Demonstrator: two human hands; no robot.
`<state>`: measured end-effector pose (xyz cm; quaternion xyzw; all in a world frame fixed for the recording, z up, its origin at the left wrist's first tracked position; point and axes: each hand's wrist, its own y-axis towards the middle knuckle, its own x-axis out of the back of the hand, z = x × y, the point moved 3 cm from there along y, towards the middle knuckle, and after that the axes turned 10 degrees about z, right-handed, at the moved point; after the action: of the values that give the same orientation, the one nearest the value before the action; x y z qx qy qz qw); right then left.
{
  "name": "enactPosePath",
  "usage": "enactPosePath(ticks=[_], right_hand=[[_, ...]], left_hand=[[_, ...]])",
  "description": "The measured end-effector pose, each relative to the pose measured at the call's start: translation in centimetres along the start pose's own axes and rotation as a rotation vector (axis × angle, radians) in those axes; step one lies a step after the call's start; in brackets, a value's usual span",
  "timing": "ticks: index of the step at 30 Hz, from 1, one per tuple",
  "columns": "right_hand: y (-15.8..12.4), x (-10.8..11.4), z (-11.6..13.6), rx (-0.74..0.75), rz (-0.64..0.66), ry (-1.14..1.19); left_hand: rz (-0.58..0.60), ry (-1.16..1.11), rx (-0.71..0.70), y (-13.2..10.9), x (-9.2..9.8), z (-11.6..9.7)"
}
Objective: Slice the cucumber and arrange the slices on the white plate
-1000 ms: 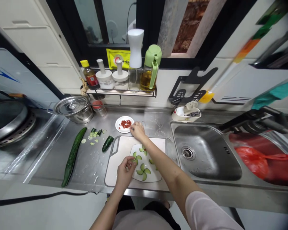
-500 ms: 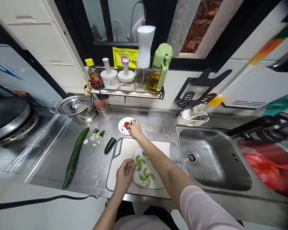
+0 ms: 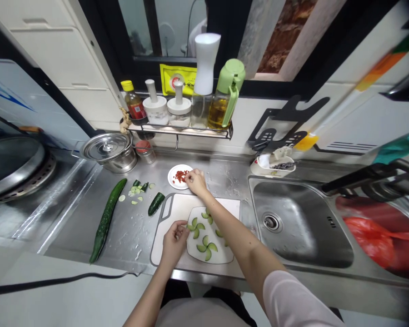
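Note:
My right hand reaches to the right rim of a small white plate holding small red pieces. Its fingertips are pinched together; whatever is between them is too small to make out. At the left edge of a white serving plate, my left hand has its fingers loosely curled, thumb and index finger apart, and nothing visible in it. Crescent cucumber slices lie in pinwheel groups on the serving plate, which rests on a cutting board. My right forearm hides part of both.
A whole cucumber, a cucumber piece and cucumber scraps lie on the left counter. Behind are a lidded pot and a condiment rack. To the right is a sink.
My right hand has shifted slightly right and its fingertips have drawn back from the red pieces toward the plate's rim. My left hand stays beside the serving plate. The view has shifted slightly.

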<state>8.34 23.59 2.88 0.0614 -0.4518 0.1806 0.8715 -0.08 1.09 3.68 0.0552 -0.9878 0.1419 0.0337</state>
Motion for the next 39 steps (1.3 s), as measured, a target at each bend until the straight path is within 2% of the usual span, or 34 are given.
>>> enactPosePath(ticks=[3, 7, 13, 19, 27, 32, 39], right_hand=[[-3.0, 1.3, -0.6, 0.032, -0.05, 0.061], [-8.9, 2.2, -1.4, 0.066, -0.088, 0.083], [-18.0, 2.5, -3.1, 0.004, -0.124, 0.197], [-23.7, 1.9, -3.8, -0.028, -0.119, 0.149], [-26.4, -0.2, -2.8, -0.02, -0.023, 0.014], [-26.7, -1.1, -2.6, -0.039, 0.033, -0.028], [-26.5, -1.6, -2.4, -0.023, 0.053, -0.079]], left_hand=[[-0.01, -0.014, -0.015, 0.5, -0.1, -0.2], [-0.008, -0.002, -0.051, 0.8, 0.0, -0.4], [0.0, 0.082, -0.085, 0.5, 0.5, -0.5], [0.045, 0.189, -0.085, -0.3, 0.2, 0.1], [0.178, 0.518, -0.074, -1.0, -1.1, 0.3], [0.238, 0.705, -0.075, -1.3, -1.9, 0.1], [0.288, 0.835, -0.074, -1.8, -3.1, 0.2]])
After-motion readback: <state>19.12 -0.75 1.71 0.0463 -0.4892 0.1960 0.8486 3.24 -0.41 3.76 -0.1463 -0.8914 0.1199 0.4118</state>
